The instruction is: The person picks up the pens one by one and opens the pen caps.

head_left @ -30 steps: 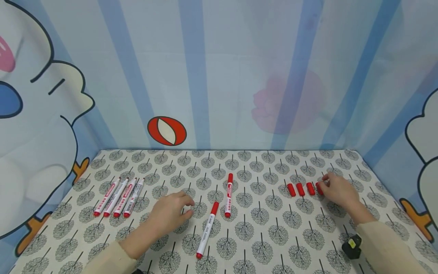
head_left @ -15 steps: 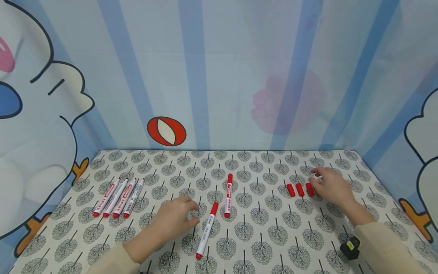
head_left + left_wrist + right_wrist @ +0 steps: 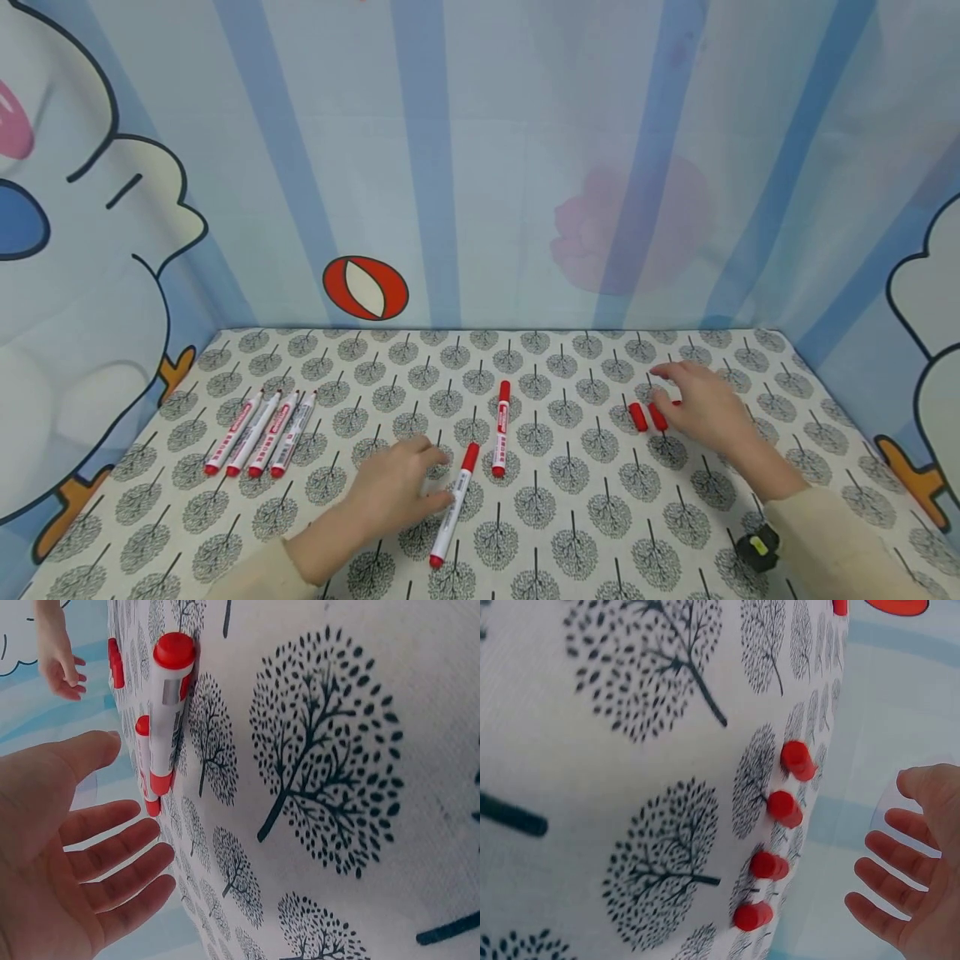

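Note:
My left hand (image 3: 393, 493) hovers just left of a white marker (image 3: 453, 512) with a red cap, its fingers loosely spread; in the left wrist view that marker (image 3: 169, 712) lies apart from the fingers. A second capped marker (image 3: 502, 433) lies farther back, to the right. Over on the right side my right hand (image 3: 708, 412) is held above a row of short red caps (image 3: 637, 417), partly hiding the row in the head view. Several caps (image 3: 784, 808) appear in the right wrist view, standing clear of the relaxed, empty fingers.
Several markers without caps (image 3: 258, 433) lie side by side at the left, tips pointing away. A cloth (image 3: 570, 550) with a tree print covers the table. Behind it hangs a pale blue striped curtain (image 3: 495, 167). A black device (image 3: 759, 548) sits at the right wrist.
The right hand has moved left from the row's right end to over the caps. The left hand has shifted right, closer to the nearer capped marker.

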`<state>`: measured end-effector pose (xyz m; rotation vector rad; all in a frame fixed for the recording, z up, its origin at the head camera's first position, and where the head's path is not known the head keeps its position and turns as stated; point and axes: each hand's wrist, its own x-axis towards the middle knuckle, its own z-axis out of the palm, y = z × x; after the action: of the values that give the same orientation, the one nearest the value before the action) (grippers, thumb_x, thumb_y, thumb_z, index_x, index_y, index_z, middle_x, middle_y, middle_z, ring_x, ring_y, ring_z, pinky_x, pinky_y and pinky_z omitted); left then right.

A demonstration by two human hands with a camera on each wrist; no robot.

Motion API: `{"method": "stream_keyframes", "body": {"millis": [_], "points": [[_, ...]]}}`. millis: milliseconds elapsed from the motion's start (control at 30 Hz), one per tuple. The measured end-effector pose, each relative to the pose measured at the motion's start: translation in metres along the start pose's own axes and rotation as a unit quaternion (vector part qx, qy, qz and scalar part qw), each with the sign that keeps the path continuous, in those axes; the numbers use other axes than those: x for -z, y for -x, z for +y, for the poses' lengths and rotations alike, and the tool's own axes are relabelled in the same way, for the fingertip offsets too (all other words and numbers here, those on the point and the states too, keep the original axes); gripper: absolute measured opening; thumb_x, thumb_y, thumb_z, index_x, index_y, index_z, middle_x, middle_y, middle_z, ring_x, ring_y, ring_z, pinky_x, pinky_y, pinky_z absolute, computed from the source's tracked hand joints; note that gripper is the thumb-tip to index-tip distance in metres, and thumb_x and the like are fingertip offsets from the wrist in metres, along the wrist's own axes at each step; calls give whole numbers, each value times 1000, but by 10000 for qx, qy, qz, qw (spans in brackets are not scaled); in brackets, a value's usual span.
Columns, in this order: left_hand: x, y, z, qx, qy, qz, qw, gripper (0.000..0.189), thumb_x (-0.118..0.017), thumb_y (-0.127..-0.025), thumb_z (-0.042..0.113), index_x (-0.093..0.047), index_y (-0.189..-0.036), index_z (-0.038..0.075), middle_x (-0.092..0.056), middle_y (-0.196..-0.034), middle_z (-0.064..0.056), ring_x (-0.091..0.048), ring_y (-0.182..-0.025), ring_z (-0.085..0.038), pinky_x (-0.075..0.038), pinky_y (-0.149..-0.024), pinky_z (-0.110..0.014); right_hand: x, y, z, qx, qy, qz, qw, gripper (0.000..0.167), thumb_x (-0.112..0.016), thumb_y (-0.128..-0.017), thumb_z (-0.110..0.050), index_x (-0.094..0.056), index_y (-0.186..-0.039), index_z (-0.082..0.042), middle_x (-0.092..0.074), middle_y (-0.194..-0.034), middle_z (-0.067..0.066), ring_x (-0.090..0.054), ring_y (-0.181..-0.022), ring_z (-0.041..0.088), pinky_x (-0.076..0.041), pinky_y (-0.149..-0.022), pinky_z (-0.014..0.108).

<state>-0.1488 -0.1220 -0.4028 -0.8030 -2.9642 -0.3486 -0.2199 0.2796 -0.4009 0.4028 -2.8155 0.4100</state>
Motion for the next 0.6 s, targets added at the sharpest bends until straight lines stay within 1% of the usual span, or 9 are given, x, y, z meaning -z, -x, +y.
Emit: {"method": "stream_keyframes", "body": {"millis": [133,200,300,333,433,533,600], "points": [[0,1,4,132,-7,-178,9998,54,-71,-73,43,-61,-113,8,-63,-101,-6,-60,-86,-20,-53,-70,-34,1,0,-10,103,-62,-30,9999,36,-59,-87,-25,-58,-118,-7,-59,-112,18,-60,-85,31,-50,-61,42],[-1,2,6,179,-25,-231,9996,59,-71,-71,46,-61,-114,7,-62,-104,-7,-60,-89,-22,-53,-73,-36,1,1,-14,175,-35,22,9998,36,-60,-86,-25,-58,-117,-7,-60,-111,18,-60,-84,31,-49,-56,39],[-3,2,8,176,-71,-269,9995,62,-72,-69,49,-60,-113,6,-62,-104,-8,-60,-89,-22,-53,-72,-36,-2,0,-21,382,32,176,9991,36,-63,-84,-24,-60,-115,-7,-61,-109,17,-59,-88,32,-50,-56,38],[-5,2,9,181,-86,-289,9994,63,-72,-68,50,-61,-112,6,-62,-103,-8,-60,-88,-23,-53,-72,-37,-3,0,-23,444,53,217,9988,36,-64,-83,-24,-60,-114,-7,-62,-108,17,-60,-85,30,-50,-55,36],[-9,1,10,184,-98,-351,9992,62,-73,-66,51,-62,-107,6,-61,-95,-5,-58,-80,-18,-52,-66,-32,-6,-1,-29,615,131,334,9975,37,-66,-81,-25,-61,-113,-9,-63,-105,14,-58,-76,23,-48,-51,30],[-13,1,11,187,-104,-396,9990,60,-74,-65,52,-62,-104,7,-58,-89,-2,-53,-73,-14,-48,-59,-27,-7,-1,-34,730,185,426,9963,37,-68,-80,-27,-62,-112,-11,-64,-102,11,-53,-67,15,-39,-43,21],[-14,1,12,207,-103,-408,9989,60,-74,-65,52,-62,-104,7,-57,-88,-2,-52,-71,-13,-47,-57,-26,-7,-1,-37,795,193,461,9956,37,-69,-79,-27,-62,-112,-11,-64,-101,10,-54,-69,16,-39,-44,20]]}}
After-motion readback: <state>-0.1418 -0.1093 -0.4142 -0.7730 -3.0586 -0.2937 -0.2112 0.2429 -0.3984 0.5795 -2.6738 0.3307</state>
